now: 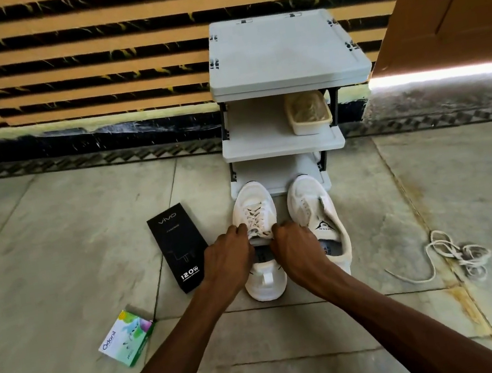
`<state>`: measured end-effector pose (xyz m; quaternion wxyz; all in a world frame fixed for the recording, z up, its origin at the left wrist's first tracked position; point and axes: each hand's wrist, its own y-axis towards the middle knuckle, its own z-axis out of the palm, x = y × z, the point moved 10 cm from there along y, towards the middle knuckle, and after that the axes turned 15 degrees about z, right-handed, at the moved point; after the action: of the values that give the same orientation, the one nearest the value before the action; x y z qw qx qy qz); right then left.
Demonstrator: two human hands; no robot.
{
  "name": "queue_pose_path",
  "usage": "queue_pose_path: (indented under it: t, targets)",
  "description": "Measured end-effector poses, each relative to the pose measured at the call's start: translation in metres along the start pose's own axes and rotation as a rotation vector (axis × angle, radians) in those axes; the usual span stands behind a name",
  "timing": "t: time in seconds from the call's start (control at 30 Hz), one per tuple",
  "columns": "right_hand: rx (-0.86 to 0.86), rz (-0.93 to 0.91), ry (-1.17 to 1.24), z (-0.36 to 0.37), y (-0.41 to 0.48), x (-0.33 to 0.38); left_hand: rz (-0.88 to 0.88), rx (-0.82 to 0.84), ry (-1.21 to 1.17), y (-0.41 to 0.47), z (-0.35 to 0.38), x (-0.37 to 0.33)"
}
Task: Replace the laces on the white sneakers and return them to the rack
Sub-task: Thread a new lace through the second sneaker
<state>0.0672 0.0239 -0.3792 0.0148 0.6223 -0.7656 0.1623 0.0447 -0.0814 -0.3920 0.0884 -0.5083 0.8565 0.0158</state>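
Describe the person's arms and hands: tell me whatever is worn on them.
Nothing worn shows. The left forearm and right forearm are bare to the frame's bottom edge, no sleeves in sight. The left hand and right hand wear no gloves, and no watch, band or ring is visible.

sneakers: 2 standing on the floor [54, 249], laced sneaker [253, 198] and other sneaker [307, 196]
rack [284, 51]: 1, carrying 3 shelves [277, 149]
tub [312, 125]: 1, sitting in the rack
black box [180, 248]: 1 lying flat
green box [127, 339]: 1 lying flat
loose laces [455, 253]: 1 tangle, strand count unclear
hands: 2 showing, left hand [228, 253] and right hand [299, 248], both gripping the laced sneaker
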Motion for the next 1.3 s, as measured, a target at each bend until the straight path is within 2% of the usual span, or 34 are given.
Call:
queue_pose_path:
  t: [0.2,0.27,0.3,0.37,0.43,0.5,0.57,0.63,0.7,0.77,0.97,1.3]
  targets:
    - [0.016,0.026,-0.007,0.002,0.006,-0.002,0.022,0.057,0.039,0.007,0.006,0.002]
    - [0.053,0.05,0.078,-0.007,0.007,-0.006,0.021,0.074,0.087,0.005,0.002,0.002]
    - [0.049,0.062,0.151,-0.017,0.007,-0.011,0.024,0.038,0.115,0.003,-0.007,0.0]
    - [-0.063,0.101,0.257,-0.047,0.005,-0.031,0.064,-0.137,0.102,0.0,-0.035,-0.014]
    - [-0.207,0.155,0.223,-0.073,0.002,-0.062,0.159,-0.301,-0.034,-0.004,-0.057,-0.037]
    - [-0.251,0.209,0.108,-0.079,0.004,-0.094,0.244,-0.348,-0.189,0.0,-0.06,-0.062]
    - [-0.17,0.24,0.06,-0.065,0.009,-0.117,0.246,-0.29,-0.339,0.014,-0.045,-0.079]
    - [-0.072,0.229,0.122,-0.046,0.014,-0.13,0.208,-0.208,-0.418,0.036,-0.028,-0.094]
    - [-0.05,0.203,0.217,-0.038,0.015,-0.133,0.183,-0.122,-0.397,0.054,-0.012,-0.106]
    - [-0.099,0.185,0.29,-0.038,0.014,-0.138,0.16,-0.058,-0.346,0.064,-0.001,-0.112]
    - [-0.195,0.132,0.374,-0.028,-0.016,-0.154,0.133,-0.126,-0.385,0.04,0.005,-0.12]
    - [-0.175,0.081,0.483,-0.001,-0.111,-0.168,0.116,-0.176,-0.546,-0.053,0.019,-0.143]
